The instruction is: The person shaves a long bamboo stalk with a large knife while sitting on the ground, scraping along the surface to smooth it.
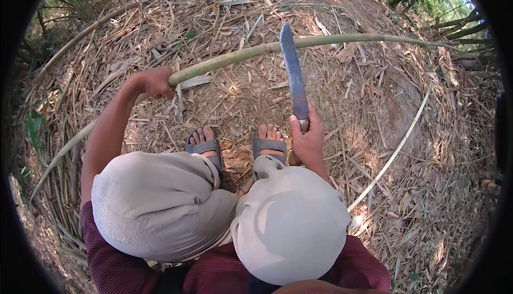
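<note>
My left hand [156,82] is closed round a long green bamboo pole [230,59] out in front of my left knee. The pole runs from the lower left, through the fist, and across to the far right in a gentle bow. In my right hand [310,139] is a machete [294,75], gripped by its brown wooden handle. Its broad dark blade points away from me, and the tip reaches just past the pole. Blade and pole overlap in the picture; I cannot tell whether they touch.
Dry leaves and split stalks [214,21] litter the ground. A pale thin strip [393,160] lies at the right, and a brown curved stalk [85,32] at the far left. Sandals [206,147] are on my feet between knees and pole. Bamboo stems [465,29] stand at the upper right.
</note>
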### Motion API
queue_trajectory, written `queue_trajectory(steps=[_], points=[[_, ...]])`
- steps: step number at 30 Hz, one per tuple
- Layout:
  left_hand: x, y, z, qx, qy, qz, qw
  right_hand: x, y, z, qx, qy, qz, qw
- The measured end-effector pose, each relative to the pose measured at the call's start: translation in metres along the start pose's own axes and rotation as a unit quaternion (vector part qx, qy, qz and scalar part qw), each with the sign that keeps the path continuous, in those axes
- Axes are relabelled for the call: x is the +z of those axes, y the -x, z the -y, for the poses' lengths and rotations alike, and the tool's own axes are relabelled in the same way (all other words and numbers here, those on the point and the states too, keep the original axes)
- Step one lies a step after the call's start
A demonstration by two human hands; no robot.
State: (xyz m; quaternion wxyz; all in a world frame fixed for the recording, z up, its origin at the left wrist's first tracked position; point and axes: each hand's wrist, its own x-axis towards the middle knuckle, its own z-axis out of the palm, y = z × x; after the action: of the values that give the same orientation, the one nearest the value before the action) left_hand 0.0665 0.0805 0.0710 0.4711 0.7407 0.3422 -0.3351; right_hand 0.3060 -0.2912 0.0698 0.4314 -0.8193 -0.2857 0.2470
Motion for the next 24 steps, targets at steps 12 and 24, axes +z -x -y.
queue_trajectory(steps=[12, 24], points=[[-0.011, -0.004, 0.014, 0.005, 0.047, 0.048, 0.998, 0.029, -0.011, 0.009, 0.001, 0.068, 0.069, 0.995], [-0.008, -0.008, 0.021, 0.012, 0.059, 0.051, 0.997, 0.053, -0.027, 0.016, 0.015, 0.025, 0.042, 0.999]])
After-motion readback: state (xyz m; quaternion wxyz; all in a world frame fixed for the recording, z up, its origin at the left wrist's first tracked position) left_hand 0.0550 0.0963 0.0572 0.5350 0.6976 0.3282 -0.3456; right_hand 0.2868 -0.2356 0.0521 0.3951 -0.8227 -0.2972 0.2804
